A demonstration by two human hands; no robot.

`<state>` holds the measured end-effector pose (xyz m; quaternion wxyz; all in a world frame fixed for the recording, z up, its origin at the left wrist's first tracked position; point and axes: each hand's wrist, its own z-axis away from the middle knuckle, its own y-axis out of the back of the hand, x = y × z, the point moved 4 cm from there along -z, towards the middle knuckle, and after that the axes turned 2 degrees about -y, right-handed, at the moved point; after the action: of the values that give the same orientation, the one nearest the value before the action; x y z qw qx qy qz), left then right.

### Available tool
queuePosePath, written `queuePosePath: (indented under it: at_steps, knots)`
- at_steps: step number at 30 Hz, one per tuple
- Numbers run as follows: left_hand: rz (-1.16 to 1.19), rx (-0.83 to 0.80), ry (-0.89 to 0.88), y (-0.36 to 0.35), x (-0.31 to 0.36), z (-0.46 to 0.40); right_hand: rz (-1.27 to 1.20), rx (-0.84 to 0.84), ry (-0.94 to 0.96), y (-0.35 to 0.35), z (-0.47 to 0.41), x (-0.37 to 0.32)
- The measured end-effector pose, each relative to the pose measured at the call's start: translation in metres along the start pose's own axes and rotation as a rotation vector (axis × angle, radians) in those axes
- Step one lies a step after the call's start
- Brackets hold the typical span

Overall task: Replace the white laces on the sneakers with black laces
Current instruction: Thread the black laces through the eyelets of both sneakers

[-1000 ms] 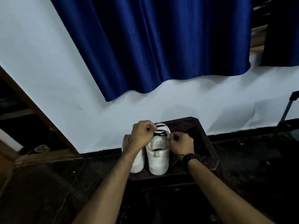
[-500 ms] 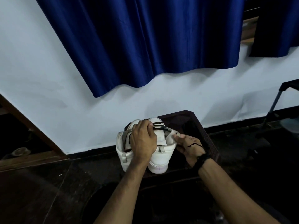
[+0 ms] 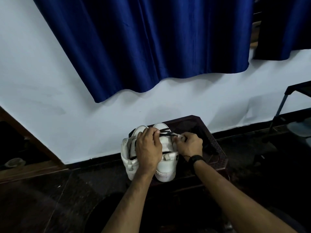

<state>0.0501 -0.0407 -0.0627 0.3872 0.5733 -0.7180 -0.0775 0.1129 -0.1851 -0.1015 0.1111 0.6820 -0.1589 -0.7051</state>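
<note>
Two white sneakers stand side by side, heels toward me, on a dark brown stool (image 3: 217, 148). The right sneaker (image 3: 165, 165) has a black lace (image 3: 165, 133) crossing its upper eyelets. The left sneaker (image 3: 127, 158) also shows dark lacing along its tongue. My left hand (image 3: 148, 148) lies over both shoes, fingertips pinching the black lace near the top of the right shoe. My right hand (image 3: 189, 144), with a black band on the wrist, grips the right side of the right sneaker and pinches the lace end there.
A white wall (image 3: 50, 98) with a dark skirting rises right behind the stool, and a blue curtain (image 3: 151, 47) hangs above. A metal stand leg (image 3: 279, 111) is at the right. A wooden door frame (image 3: 33, 145) runs at the left. The floor is dark.
My right hand has closed and moved up to the shoe's upper right side, pinching the lace. My left hand has shifted slightly; the view has tilted.
</note>
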Motion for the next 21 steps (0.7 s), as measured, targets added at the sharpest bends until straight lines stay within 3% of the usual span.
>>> queuePosePath:
  at_steps: [6,12,15,18,21]
  knots:
    - [-0.026,0.061,0.035,0.005,0.002,0.003,-0.046,0.114,0.087,-0.006,0.008,0.007]
    - [-0.091,0.085,0.090,0.003,-0.002,0.005,-0.113,0.038,0.104,-0.008,0.008,0.009]
    - [-0.094,0.096,0.107,0.006,-0.002,0.005,0.013,0.020,0.130,-0.010,0.004,0.009]
    - [0.006,0.108,0.157,0.008,-0.002,0.004,0.238,0.025,0.194,-0.003,-0.001,0.009]
    - [0.225,0.152,0.340,0.014,-0.006,0.000,0.141,-0.090,0.219,0.009,0.001,0.005]
